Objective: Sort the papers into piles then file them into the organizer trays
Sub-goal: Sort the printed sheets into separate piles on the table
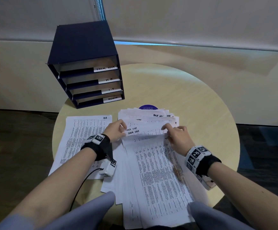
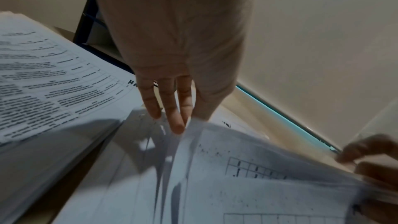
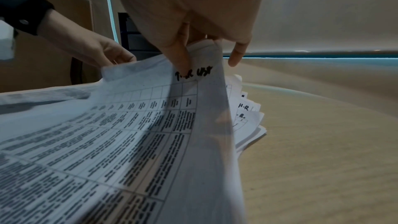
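A loose stack of printed papers (image 1: 156,171) lies mid-table in front of me. Both hands lift the far edge of its top sheets (image 1: 144,128), marked "TASK LIST", and curl them back toward me. My left hand (image 1: 116,130) pinches the left corner (image 2: 181,122). My right hand (image 1: 176,138) pinches the right corner, thumb on the handwritten label (image 3: 185,62). Further sheets (image 3: 247,117) marked "H-R" fan out underneath. A separate pile marked "HR" (image 1: 81,135) lies to the left. The dark blue organizer (image 1: 83,47) stands at the back left, its trays labelled TASK LIST, H.R., I.T and ADMIN.
The round light-wood table (image 1: 193,97) shows bare wood to the right of the stack and behind it. A purple round sticker (image 1: 148,107) peeks out behind the papers. A black cable (image 1: 85,178) runs from my left wrist camera over the table's near edge. Dark floor surrounds the table.
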### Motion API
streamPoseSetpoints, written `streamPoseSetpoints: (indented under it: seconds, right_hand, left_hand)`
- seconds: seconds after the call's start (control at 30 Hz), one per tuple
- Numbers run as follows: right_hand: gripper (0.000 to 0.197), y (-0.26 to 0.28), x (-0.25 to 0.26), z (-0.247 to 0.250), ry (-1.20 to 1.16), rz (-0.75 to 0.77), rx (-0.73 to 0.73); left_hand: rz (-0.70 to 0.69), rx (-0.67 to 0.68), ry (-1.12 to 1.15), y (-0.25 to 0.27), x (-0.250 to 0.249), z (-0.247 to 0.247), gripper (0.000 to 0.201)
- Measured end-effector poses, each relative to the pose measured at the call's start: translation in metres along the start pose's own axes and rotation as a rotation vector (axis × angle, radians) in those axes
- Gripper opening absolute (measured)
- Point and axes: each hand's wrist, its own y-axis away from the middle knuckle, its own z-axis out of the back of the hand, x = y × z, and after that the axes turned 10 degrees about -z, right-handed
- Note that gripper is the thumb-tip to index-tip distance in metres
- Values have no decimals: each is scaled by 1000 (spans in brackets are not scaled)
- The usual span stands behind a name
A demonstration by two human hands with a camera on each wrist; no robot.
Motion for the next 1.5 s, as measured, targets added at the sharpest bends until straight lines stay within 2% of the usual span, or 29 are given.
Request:
streamPoseSetpoints:
  seconds: [0.03, 0.1, 0.23, 0.4, 0.47, 0.5, 0.6, 0.7, 0.83, 0.9, 1.03, 1.13, 1.23, 1.3, 1.4, 1.5]
  right_hand:
    - [33, 0, 0, 0, 18, 4, -3]
    - [25, 0, 1, 0, 74, 15, -29]
    - [11, -4, 2, -4, 92, 6, -87]
    - [10, -9, 3, -5, 121, -27, 69]
    - [11, -8, 3, -5, 91, -30, 80]
    - [11, -7, 2, -6, 74, -28, 72]
    - [11, -4, -1, -4, 46, -4, 43]
    - [12, 0, -1, 0, 23, 8, 38]
    - [34, 1, 0, 2, 34, 12, 16]
    - [27, 1, -1, 2, 81, 25, 27]
    - [15, -1, -2, -1, 88, 29, -39]
    - [11, -1, 0, -1, 97, 43, -88]
    - [11, -5, -2, -2, 129, 41, -19]
    - [9, -5, -2, -1, 121, 8, 62]
    - [13, 0, -1, 1, 79, -15, 90]
    - [15, 7, -3, 1, 49, -14, 58]
  left_hand:
    - [-12, -10, -17, 0, -1, 0, 17]
    - [-55, -14, -34, 0, -3, -1, 10]
    - [-152, 50, 67, 8, -8, 2, 2]
    - [-179, 189, 163, 10, -6, 10, 4]
    - [-166, 226, 174, 8, -6, 11, 2]
    - [-146, 195, 156, 6, -5, 11, 3]
    - [-92, -15, -58, -3, 3, 4, 8]
    - [-69, -6, -201, -8, 7, -2, 14]
    - [-95, -68, -281, -9, 0, -6, 10]
    - [-111, -93, -268, -7, -5, -5, 15]
    - [-214, -66, -301, 0, -9, -1, 17]
    - [-351, -23, -340, 8, -9, 1, 15]
    - [-490, 10, -331, 17, -12, 1, 19]
    - [-521, 21, -305, 24, -12, 1, 19]
    - [-482, 67, -272, 31, -12, -2, 19]
    - [-322, 79, -148, 33, -15, -5, 29]
